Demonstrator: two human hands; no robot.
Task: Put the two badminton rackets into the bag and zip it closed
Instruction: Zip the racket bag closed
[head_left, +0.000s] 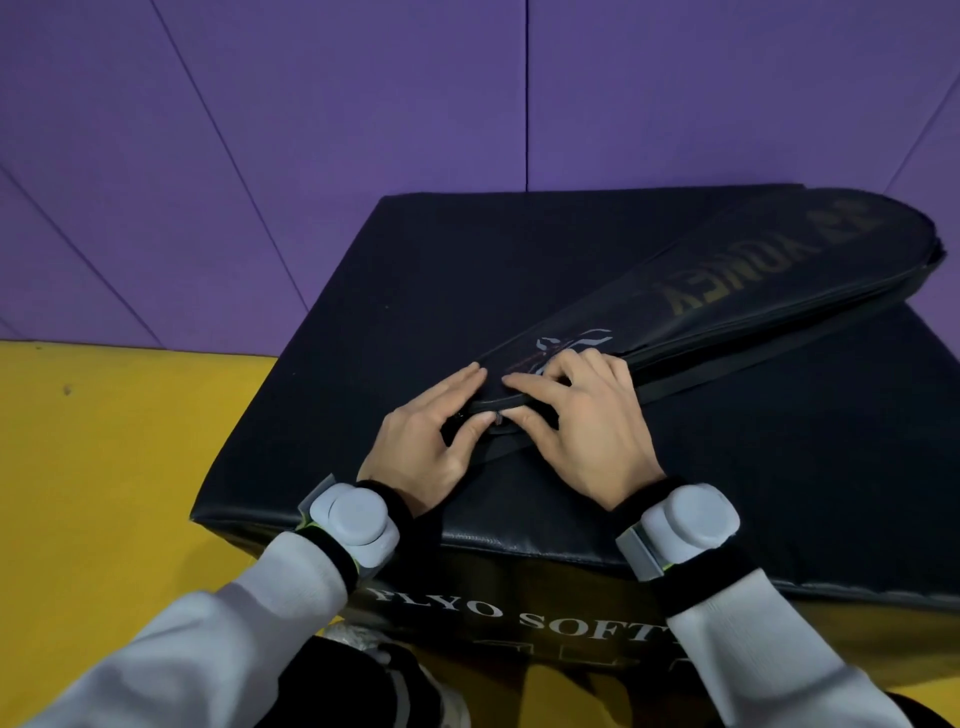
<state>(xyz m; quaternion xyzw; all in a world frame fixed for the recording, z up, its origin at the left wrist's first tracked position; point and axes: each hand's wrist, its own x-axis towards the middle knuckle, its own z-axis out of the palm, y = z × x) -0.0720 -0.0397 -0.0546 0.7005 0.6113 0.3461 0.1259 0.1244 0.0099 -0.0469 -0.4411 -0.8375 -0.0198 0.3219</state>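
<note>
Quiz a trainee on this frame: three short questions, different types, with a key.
1. True or false: a racket lies loose on the black box.
2. The left hand and right hand grip the bag at its: A) wide end B) narrow end C) middle.
3. Fill in: the floor beside the box is ___.
Key: 1 false; 2 B; 3 yellow.

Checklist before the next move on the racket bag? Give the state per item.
1. Support: bag lies flat on the box: ok.
2. Hold: left hand pinches the bag's narrow end: ok.
3. Hold: right hand pinches the edge beside it: ok.
4. Load: both rackets inside: cannot tell, none visible.
5. Closure: zip fully shut: cannot tell, hands crowd its end.
</note>
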